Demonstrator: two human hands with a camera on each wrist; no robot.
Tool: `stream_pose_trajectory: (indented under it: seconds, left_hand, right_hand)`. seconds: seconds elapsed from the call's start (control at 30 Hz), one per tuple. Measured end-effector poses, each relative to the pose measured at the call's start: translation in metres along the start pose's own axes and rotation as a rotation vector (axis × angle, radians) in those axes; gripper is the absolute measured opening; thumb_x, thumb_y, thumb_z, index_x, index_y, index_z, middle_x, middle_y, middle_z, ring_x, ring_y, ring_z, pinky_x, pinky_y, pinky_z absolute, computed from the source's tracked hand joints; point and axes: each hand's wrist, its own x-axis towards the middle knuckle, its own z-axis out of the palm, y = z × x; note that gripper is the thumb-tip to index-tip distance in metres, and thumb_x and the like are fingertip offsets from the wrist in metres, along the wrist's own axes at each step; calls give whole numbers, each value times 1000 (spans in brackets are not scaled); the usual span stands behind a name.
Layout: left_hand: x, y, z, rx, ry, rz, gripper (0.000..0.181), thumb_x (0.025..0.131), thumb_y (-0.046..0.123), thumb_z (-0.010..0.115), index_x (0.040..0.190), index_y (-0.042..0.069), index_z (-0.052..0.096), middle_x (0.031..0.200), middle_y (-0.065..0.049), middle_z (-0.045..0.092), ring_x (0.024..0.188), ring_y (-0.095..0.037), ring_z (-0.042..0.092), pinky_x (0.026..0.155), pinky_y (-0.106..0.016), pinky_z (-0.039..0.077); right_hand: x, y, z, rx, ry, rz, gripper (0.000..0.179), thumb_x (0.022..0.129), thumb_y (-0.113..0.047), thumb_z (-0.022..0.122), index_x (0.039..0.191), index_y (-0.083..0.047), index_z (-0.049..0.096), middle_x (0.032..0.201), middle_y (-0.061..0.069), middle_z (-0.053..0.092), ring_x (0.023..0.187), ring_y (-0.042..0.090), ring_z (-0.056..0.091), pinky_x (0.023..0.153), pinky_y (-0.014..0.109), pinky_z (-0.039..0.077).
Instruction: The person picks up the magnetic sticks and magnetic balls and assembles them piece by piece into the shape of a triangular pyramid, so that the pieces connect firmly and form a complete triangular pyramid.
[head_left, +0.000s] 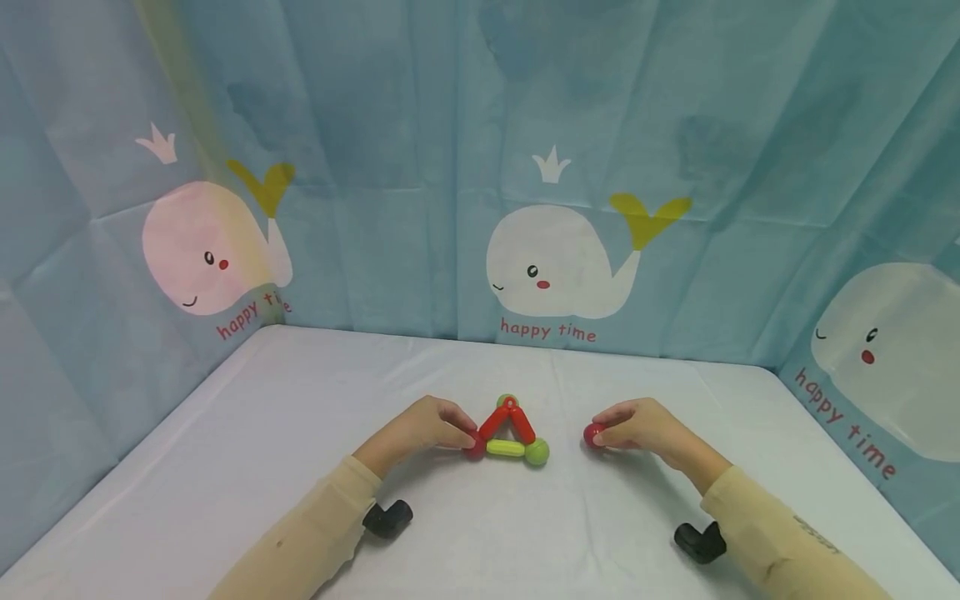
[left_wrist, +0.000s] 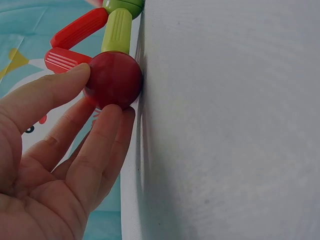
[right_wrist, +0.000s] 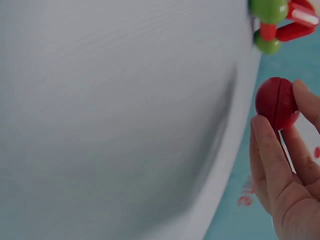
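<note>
At the middle of the table stands a small frame of toy balls and rods. Its left corner is a red ball (left_wrist: 114, 80), pinched by my left hand (head_left: 429, 427) between thumb and fingertips. A yellow-green rod (head_left: 506, 448) links this ball to a green ball (head_left: 537, 452) at the right corner. Two red rods (head_left: 493, 422) (head_left: 522, 425) slant together toward the top, in front of another green ball (head_left: 503, 400). To the right, apart from the frame, my right hand (head_left: 647, 429) holds a second red ball (right_wrist: 276, 102) between thumb and fingers; a seam line runs around it.
A white cloth covers the table (head_left: 480, 533). Blue curtains (head_left: 405, 167) printed with whales stand along its back and sides. A black wrist piece (head_left: 388, 519) shows at the left sleeve, and another black piece (head_left: 701, 542) at the right sleeve.
</note>
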Motion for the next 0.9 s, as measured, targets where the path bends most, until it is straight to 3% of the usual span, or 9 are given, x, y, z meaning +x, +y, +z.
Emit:
stream_pose_trajectory:
  seconds: [0.4,0.9]
  left_hand:
    - [0,-1,1,15,5,17,17,80,20,81,96,15,77,93,4,73,93,-14,60,82,-32,52]
    - [-2,2,1,-5,2,13,17,81,19,80,96,14,77,92,3,74,92,-15,61,82,-33,53]
  right_hand:
    - [3,-56,22,6,12,-86,40,81,-32,81,116,-14,74,112,6,73,107,22,64,93,46,55]
    - [8,-87,29,47,-22,-169,38,84,-31,79,117,-13,74,105,5,76,102,19,68,98,49,53]
